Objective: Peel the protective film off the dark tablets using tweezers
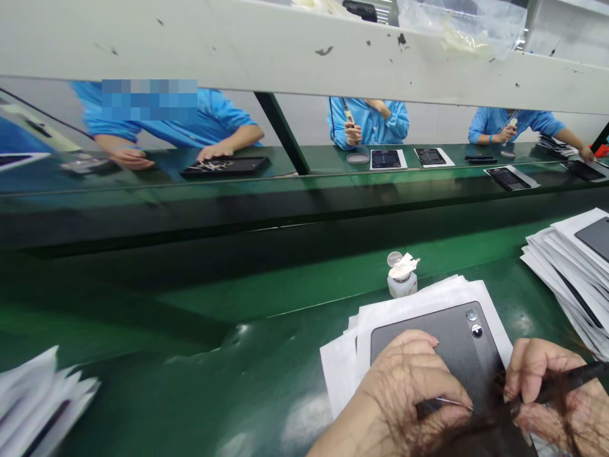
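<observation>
On the green bench, left hand point(409, 387) pinching tweezers point(447, 402), right hand point(547, 381) gripping dark tool point(571, 378), grey tablet point(438, 339) unmarked.

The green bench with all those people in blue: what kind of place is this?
Probably an electronics assembly line: a long green conveyor, co-workers in blue smocks with tools opposite, and a grey tablet back on white sheets under the person's hands.

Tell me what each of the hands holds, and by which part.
The left hand pinches thin tweezers near their rear end. The right hand grips a dark pen-like tool at its lower part, above the tablet.
</observation>
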### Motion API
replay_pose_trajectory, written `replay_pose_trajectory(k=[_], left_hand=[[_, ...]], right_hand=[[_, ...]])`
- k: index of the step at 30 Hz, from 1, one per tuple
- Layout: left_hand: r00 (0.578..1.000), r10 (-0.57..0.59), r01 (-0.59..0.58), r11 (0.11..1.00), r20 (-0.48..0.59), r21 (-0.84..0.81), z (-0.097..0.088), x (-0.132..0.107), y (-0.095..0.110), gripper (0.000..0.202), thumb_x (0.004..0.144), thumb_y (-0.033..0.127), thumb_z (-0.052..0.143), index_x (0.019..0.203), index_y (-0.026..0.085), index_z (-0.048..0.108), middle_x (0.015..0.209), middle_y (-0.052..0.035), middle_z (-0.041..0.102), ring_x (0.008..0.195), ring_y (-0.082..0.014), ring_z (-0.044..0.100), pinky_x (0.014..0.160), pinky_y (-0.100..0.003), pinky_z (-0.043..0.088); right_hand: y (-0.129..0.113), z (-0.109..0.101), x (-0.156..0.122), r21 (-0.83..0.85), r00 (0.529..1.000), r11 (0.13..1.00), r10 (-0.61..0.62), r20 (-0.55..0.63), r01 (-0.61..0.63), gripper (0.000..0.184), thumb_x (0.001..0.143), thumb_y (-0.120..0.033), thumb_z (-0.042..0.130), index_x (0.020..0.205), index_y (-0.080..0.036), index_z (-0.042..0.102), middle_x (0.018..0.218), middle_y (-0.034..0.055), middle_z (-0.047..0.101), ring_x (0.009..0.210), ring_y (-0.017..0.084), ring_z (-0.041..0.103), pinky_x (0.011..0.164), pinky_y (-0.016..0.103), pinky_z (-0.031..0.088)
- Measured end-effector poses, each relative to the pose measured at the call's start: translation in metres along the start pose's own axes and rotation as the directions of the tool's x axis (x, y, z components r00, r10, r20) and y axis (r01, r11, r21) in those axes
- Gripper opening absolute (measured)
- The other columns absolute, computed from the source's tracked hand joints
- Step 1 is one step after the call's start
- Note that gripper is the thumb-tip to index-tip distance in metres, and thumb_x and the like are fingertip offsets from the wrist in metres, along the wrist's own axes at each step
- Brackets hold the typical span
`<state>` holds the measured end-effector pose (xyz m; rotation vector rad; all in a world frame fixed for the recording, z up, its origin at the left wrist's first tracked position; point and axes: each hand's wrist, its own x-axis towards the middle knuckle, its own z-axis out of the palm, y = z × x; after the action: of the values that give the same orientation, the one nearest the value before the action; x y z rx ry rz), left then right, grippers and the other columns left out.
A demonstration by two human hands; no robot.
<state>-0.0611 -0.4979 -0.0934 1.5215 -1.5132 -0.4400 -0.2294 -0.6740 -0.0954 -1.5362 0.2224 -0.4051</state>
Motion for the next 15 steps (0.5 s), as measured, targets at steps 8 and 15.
replay_pose_trajectory(k=[8,15], left_hand=[[0.991,0.120,-0.117,0.992,-0.058,0.053,0.001,0.006,0.001,0.020,0.094,0.038,0.056,0.079,0.027,0.064,0.065,0.0146,0.066,0.058,-0.0056,0.062,0.092,-0.029,0.036],[0.973,0.189,-0.182,0.981,-0.135,0.061,0.007,0.007,-0.005,0.021,0.093,0.036,0.055,0.078,0.026,0.064,0.063,0.0131,0.065,0.055,-0.0037,0.059,0.097,-0.021,0.031]], right_hand=[[-0.014,0.009,-0.001,0.043,0.991,0.993,-0.117,0.071,0.114,0.023,0.066,-0.017,0.081,0.073,-0.036,0.069,0.067,-0.0025,0.073,0.058,0.015,0.067,0.055,0.022,0.054],[0.020,0.014,0.019,0.363,0.950,0.925,0.003,-0.313,0.116,0.022,0.077,-0.022,0.077,0.071,-0.025,0.056,0.067,-0.0055,0.060,0.045,0.010,0.057,0.037,0.017,0.046]])
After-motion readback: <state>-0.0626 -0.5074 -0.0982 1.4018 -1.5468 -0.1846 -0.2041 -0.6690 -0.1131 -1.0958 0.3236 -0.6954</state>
